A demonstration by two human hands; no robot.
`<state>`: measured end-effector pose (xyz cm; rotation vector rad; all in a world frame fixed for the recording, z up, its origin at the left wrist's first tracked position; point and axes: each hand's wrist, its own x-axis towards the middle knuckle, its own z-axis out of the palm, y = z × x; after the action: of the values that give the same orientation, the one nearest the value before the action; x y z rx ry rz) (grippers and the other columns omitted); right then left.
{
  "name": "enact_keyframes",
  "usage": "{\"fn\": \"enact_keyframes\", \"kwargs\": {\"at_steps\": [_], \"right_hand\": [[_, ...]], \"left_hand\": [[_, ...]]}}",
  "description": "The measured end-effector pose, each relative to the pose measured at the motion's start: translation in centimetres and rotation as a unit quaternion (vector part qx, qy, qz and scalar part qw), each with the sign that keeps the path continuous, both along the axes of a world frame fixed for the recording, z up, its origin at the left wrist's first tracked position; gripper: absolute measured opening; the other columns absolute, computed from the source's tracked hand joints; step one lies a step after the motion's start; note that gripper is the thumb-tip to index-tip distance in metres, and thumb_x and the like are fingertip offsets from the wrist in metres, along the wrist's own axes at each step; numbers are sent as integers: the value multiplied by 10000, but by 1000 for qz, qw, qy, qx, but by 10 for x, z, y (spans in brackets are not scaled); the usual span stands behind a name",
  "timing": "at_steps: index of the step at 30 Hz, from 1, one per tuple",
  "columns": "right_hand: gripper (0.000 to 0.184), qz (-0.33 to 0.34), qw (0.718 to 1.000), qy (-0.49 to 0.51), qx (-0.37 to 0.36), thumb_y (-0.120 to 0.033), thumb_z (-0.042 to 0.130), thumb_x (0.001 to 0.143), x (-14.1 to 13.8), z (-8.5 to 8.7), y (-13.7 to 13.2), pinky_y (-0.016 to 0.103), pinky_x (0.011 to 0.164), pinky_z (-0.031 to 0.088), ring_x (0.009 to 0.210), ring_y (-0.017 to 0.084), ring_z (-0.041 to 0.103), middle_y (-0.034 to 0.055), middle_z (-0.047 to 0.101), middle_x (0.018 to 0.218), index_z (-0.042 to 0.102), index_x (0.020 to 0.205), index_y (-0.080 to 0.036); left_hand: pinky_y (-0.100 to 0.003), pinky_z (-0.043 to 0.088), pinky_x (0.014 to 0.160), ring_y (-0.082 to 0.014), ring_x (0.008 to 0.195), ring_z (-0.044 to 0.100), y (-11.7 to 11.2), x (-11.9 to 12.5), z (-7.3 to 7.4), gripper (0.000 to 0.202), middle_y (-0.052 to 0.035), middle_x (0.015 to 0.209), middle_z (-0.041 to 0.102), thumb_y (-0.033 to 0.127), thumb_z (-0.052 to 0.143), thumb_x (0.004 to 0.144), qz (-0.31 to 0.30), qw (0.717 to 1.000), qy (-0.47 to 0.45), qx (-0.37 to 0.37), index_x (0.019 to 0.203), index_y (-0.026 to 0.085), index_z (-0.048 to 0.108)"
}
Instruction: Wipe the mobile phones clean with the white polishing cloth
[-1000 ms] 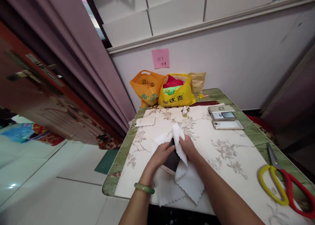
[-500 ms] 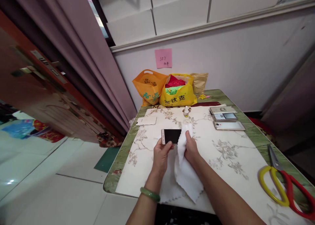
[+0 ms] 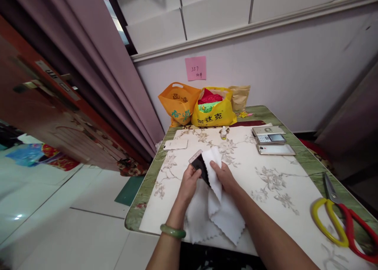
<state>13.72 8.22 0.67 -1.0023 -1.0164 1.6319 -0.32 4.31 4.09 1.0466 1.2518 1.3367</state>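
Observation:
My left hand (image 3: 189, 181) is closed on one end of a smartphone (image 3: 200, 166) with a dark screen and a pale border, tilted above the table. A white cloth (image 3: 215, 191) with zigzag edges covers the phone's other end. My right hand (image 3: 226, 177) grips that cloth against the phone, thumb on top, its other fingers hidden. The cloth's loose part hangs down between my forearms to the table's front edge. Beyond my hands stands a small white-capped bottle (image 3: 223, 133).
A white phone (image 3: 175, 144) lies at the left; several phones, including a keypad phone (image 3: 270, 138), lie at the back right. Scissors (image 3: 333, 207) rest near the right edge. An orange bag (image 3: 180, 104), a yellow bag (image 3: 215, 118) and a tan pouch (image 3: 239, 98) stand against the wall.
The phone has turned from level to slanting, its far end now pointing down to the right. The cloth and my right hand have shifted left over the screen.

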Motion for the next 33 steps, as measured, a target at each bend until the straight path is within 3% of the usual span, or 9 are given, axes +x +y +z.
{"fn": "enact_keyframes", "kwargs": {"at_steps": [4, 9, 13, 18, 21, 24, 26, 30, 33], "right_hand": [[437, 58, 997, -29, 43, -577, 605, 780, 2, 1, -4, 245, 502, 438, 547, 139, 542, 26, 630, 655, 628, 834, -144], [408, 23, 997, -34, 59, -536, 660, 744, 0, 1, -5, 254, 518, 451, 563, 141, 542, 10, 635, 675, 622, 880, -153], [411, -61, 998, -5, 16, -539, 662, 731, -4, 1, -1, 267, 503, 453, 548, 153, 547, 4, 634, 660, 613, 902, -169], [500, -179, 982, 27, -61, -580, 613, 752, -3, -3, 6, 298, 517, 491, 575, 186, 585, 34, 668, 723, 597, 1031, -166], [510, -181, 983, -35, 0, -552, 654, 728, 1, -3, 9, 305, 608, 508, 687, 204, 619, 57, 699, 828, 608, 1056, -163], [507, -161, 977, -109, 84, -487, 755, 641, 7, -2, 10, 297, 709, 498, 804, 211, 620, 55, 706, 909, 643, 1015, -164], [457, -147, 978, -116, 91, -504, 735, 659, 9, -2, 11, 285, 662, 484, 738, 196, 603, 40, 696, 823, 661, 939, -150], [464, -180, 981, -69, 29, -605, 611, 753, 9, -9, 15, 285, 556, 457, 610, 183, 572, 40, 652, 677, 648, 806, -145], [535, -180, 982, 21, -59, -668, 574, 759, 8, -12, 20, 310, 570, 496, 679, 224, 634, 93, 704, 820, 651, 915, -162]], "left_hand": [[-270, 413, 637, -155, 704, 519, -1, -10, 14, 247, 3, 769, 593, 258, 596, 752, -135, 986, 84, -47, 981, 166, 608], [-259, 403, 614, -153, 709, 504, -5, -16, 26, 241, 2, 809, 588, 166, 560, 718, -217, 963, 145, -68, 953, 185, 612], [-231, 379, 608, -118, 659, 485, -13, -6, 12, 119, 28, 697, 542, 261, 602, 770, -129, 982, 132, -38, 840, 166, 585], [-225, 412, 488, -113, 561, 510, -22, 13, -10, 340, 20, 703, 561, 419, 682, 729, -82, 989, 79, -96, 922, 151, 603], [-225, 401, 424, -108, 497, 488, -22, 9, -6, 408, 16, 694, 579, 431, 653, 749, -55, 992, 80, -82, 1048, 156, 621], [-197, 372, 411, -115, 550, 519, -21, -3, 6, 401, -12, 766, 631, 397, 656, 753, -93, 988, 97, -73, 1086, 174, 654], [-183, 352, 406, -119, 576, 534, -22, -7, 11, 395, -24, 795, 652, 367, 680, 736, -120, 984, 101, -88, 1081, 175, 678], [-222, 485, 639, -152, 768, 609, -25, 0, 9, 339, -40, 871, 696, 339, 699, 746, -109, 992, 26, -65, 1033, 158, 712], [-270, 505, 742, -165, 803, 628, -26, 8, 3, 339, -48, 892, 714, 344, 732, 723, -35, 994, -67, -77, 999, 148, 714]]}}
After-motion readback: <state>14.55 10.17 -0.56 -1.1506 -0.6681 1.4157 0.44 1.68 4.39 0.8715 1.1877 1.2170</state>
